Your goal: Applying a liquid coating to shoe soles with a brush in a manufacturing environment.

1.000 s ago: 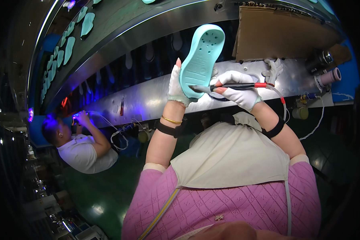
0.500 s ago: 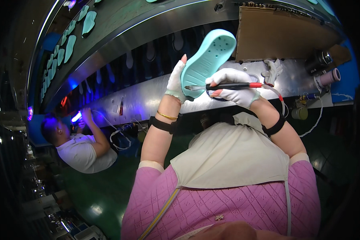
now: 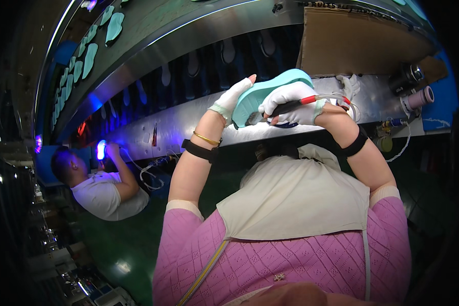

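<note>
My left hand (image 3: 231, 101), in a white glove with bare fingertips, is closed on the heel end of a teal shoe sole (image 3: 247, 104). The sole is tilted above the metal bench, its toe end pointing right and away from me. My right hand (image 3: 297, 103), gloved the same way, grips a brush (image 3: 285, 108) with a black handle and a red section, joined to a thin tube. The brush tip is at the sole's inner face near the heel; whether it touches cannot be told. My right hand hides the middle of the sole.
Beyond the metal bench (image 3: 188, 127) runs a conveyor (image 3: 153, 38) with several teal soles. Cardboard (image 3: 362, 46) stands at the back right, near a white glove (image 3: 349, 87), a black canister (image 3: 406, 79) and a pinkish spool (image 3: 419, 98). At left, a co-worker (image 3: 109, 188) holds a blue-lit piece.
The sole has tipped flatter and its toe end has come down. My left hand has shifted slightly right. The brush has tilted, its tip moving right and slightly nearer me.
</note>
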`<act>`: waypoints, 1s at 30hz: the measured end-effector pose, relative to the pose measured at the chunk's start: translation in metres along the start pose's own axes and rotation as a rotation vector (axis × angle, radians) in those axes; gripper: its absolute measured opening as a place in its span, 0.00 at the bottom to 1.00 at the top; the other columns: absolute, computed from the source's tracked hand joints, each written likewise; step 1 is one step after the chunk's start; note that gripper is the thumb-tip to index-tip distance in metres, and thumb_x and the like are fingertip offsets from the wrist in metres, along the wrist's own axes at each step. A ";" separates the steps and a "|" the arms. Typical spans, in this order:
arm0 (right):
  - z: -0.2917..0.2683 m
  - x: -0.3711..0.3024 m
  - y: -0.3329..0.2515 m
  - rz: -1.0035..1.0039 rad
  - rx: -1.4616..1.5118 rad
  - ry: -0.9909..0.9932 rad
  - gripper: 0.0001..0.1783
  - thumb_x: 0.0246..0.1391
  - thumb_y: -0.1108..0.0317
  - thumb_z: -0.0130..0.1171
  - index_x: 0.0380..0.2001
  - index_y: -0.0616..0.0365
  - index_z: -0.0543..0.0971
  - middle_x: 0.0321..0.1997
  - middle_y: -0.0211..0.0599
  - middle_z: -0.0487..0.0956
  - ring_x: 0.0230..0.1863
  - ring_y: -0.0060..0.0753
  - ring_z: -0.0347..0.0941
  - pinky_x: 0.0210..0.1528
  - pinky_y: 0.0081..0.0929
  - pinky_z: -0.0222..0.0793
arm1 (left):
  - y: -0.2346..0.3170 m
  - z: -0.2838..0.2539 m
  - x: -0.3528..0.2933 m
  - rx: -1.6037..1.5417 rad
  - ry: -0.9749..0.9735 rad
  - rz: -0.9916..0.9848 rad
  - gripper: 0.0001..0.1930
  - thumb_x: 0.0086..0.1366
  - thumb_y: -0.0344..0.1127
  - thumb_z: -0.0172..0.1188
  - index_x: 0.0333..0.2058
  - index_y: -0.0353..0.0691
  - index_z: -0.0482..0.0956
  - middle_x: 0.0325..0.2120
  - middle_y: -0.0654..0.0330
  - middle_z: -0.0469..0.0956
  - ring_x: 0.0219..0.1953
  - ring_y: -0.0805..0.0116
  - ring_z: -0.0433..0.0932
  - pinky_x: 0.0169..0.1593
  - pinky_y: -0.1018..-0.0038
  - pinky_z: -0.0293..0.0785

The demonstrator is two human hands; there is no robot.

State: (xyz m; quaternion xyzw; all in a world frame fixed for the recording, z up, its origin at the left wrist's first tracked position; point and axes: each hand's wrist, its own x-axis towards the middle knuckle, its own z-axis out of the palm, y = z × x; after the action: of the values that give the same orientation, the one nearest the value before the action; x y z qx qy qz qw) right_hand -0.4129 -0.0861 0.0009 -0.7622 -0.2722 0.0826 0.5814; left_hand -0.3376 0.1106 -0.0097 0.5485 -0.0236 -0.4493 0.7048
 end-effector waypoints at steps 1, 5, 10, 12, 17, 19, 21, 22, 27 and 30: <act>-0.004 -0.002 -0.005 0.044 -0.014 0.003 0.11 0.37 0.82 0.65 0.28 0.59 0.80 0.32 0.33 0.80 0.34 0.27 0.77 0.38 0.20 0.72 | 0.002 0.003 -0.003 0.086 0.087 0.031 0.26 0.62 0.55 0.49 0.45 0.37 0.73 0.38 0.53 0.76 0.38 0.63 0.76 0.43 0.68 0.73; -0.028 -0.011 -0.003 -0.066 -0.112 0.008 0.10 0.37 0.78 0.67 0.27 0.59 0.78 0.33 0.35 0.80 0.36 0.29 0.76 0.43 0.24 0.72 | -0.004 -0.019 0.006 -0.027 -0.030 -0.061 0.30 0.64 0.56 0.42 0.50 0.33 0.67 0.40 0.46 0.74 0.38 0.50 0.77 0.39 0.54 0.76; -0.003 -0.013 0.000 0.002 0.087 0.322 0.08 0.44 0.77 0.65 0.30 0.61 0.78 0.34 0.32 0.78 0.37 0.22 0.74 0.42 0.20 0.70 | -0.022 -0.005 0.009 -0.312 -0.108 0.008 0.33 0.66 0.59 0.34 0.53 0.33 0.65 0.45 0.45 0.73 0.40 0.47 0.76 0.42 0.55 0.75; 0.022 -0.012 0.013 0.097 0.210 0.396 0.06 0.46 0.75 0.63 0.29 0.60 0.77 0.33 0.30 0.77 0.35 0.20 0.73 0.41 0.19 0.69 | -0.032 -0.002 0.014 -0.567 -0.097 0.257 0.35 0.65 0.61 0.32 0.54 0.34 0.64 0.45 0.46 0.72 0.44 0.46 0.74 0.46 0.55 0.74; 0.029 -0.014 0.010 0.210 0.361 0.307 0.05 0.49 0.71 0.62 0.27 0.59 0.76 0.31 0.31 0.77 0.34 0.18 0.72 0.39 0.20 0.68 | -0.053 0.001 0.009 -0.607 -0.177 0.360 0.36 0.64 0.60 0.30 0.57 0.34 0.60 0.52 0.42 0.66 0.51 0.47 0.70 0.55 0.55 0.66; 0.019 -0.010 0.010 0.175 0.469 0.378 0.06 0.50 0.69 0.61 0.28 0.59 0.75 0.31 0.30 0.77 0.34 0.17 0.72 0.38 0.19 0.69 | -0.060 0.003 0.011 -0.673 -0.088 0.415 0.34 0.65 0.59 0.32 0.57 0.35 0.61 0.52 0.45 0.67 0.51 0.50 0.70 0.56 0.58 0.66; 0.022 -0.005 0.022 0.075 0.409 0.591 0.06 0.49 0.71 0.62 0.29 0.59 0.75 0.30 0.28 0.76 0.33 0.16 0.71 0.36 0.18 0.68 | -0.057 0.025 0.002 -0.668 -0.086 0.439 0.32 0.65 0.58 0.35 0.55 0.36 0.64 0.50 0.49 0.70 0.49 0.55 0.71 0.55 0.62 0.67; 0.024 -0.002 0.023 0.033 0.329 0.666 0.06 0.49 0.71 0.62 0.29 0.58 0.75 0.29 0.27 0.76 0.32 0.16 0.71 0.36 0.17 0.68 | -0.057 0.030 0.001 -0.665 -0.055 0.444 0.32 0.65 0.58 0.35 0.54 0.36 0.64 0.49 0.50 0.71 0.49 0.56 0.71 0.54 0.63 0.67; 0.038 -0.006 0.011 0.038 0.335 0.453 0.05 0.47 0.71 0.64 0.26 0.58 0.77 0.29 0.28 0.77 0.31 0.17 0.72 0.35 0.18 0.68 | -0.074 0.009 0.011 -0.647 -0.083 0.505 0.32 0.65 0.59 0.35 0.54 0.38 0.65 0.48 0.51 0.71 0.48 0.57 0.72 0.53 0.63 0.68; 0.023 -0.006 0.013 0.110 0.526 0.458 0.06 0.48 0.69 0.63 0.26 0.59 0.76 0.28 0.29 0.78 0.30 0.17 0.73 0.33 0.19 0.70 | -0.066 0.027 -0.002 -0.766 -0.222 0.476 0.34 0.64 0.61 0.34 0.55 0.37 0.63 0.49 0.49 0.70 0.50 0.53 0.71 0.54 0.59 0.67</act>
State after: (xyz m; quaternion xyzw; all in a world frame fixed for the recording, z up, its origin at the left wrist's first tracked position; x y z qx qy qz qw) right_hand -0.4242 -0.0724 -0.0194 -0.5985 -0.0627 0.0079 0.7986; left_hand -0.3927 0.0918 -0.0506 0.1766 -0.0568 -0.3074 0.9333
